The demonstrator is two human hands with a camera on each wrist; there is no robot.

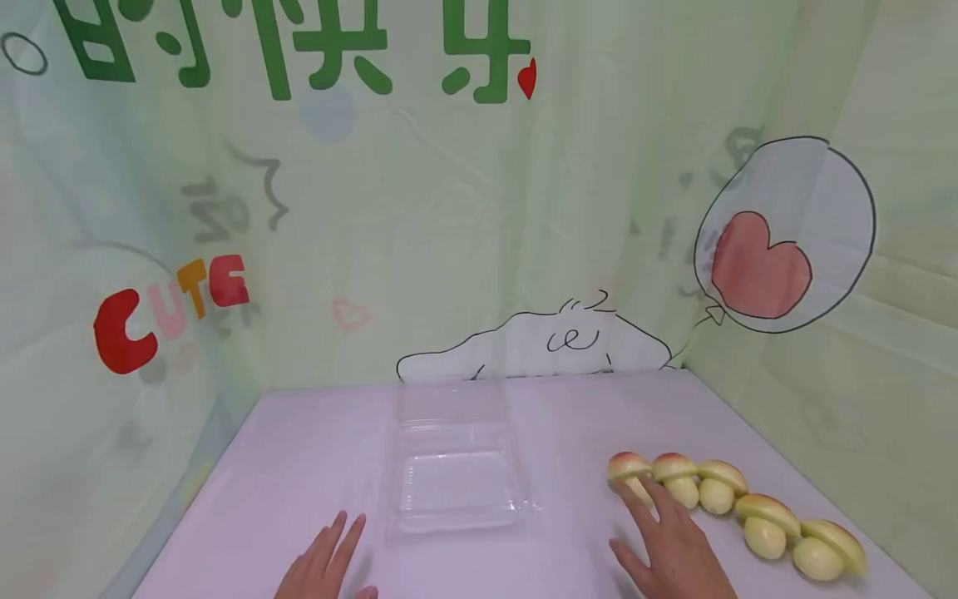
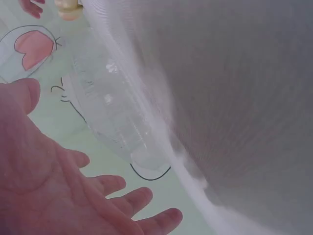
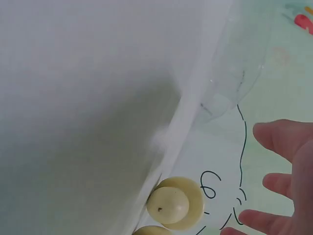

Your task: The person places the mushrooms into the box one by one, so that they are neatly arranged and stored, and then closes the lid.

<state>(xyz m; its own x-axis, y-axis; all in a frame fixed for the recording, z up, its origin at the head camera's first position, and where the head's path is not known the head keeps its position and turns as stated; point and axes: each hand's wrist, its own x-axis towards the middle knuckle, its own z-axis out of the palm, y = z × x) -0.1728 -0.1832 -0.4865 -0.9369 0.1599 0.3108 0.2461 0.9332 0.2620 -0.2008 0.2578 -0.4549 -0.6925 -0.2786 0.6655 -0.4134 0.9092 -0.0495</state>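
A clear plastic clamshell box [image 1: 456, 470] lies with its lid up in the middle of the pale table [image 1: 299, 466]; it also shows in the left wrist view [image 2: 112, 112]. Several mushroom-shaped toy pieces [image 1: 737, 506] with red-yellow caps lie in a row at the right, and one shows close in the right wrist view [image 3: 175, 203]. My left hand [image 1: 325, 561] lies flat with straight fingers just left of the box, holding nothing. With spread fingers my right hand [image 1: 669, 545] reaches toward the leftmost toy pieces [image 1: 630, 470], fingertips at or just short of them.
Green printed cloth walls [image 1: 464, 225] with cartoon drawings close in the table at the back and on both sides. Bare tabletop lies between the box and the row of toys, and left of the box.
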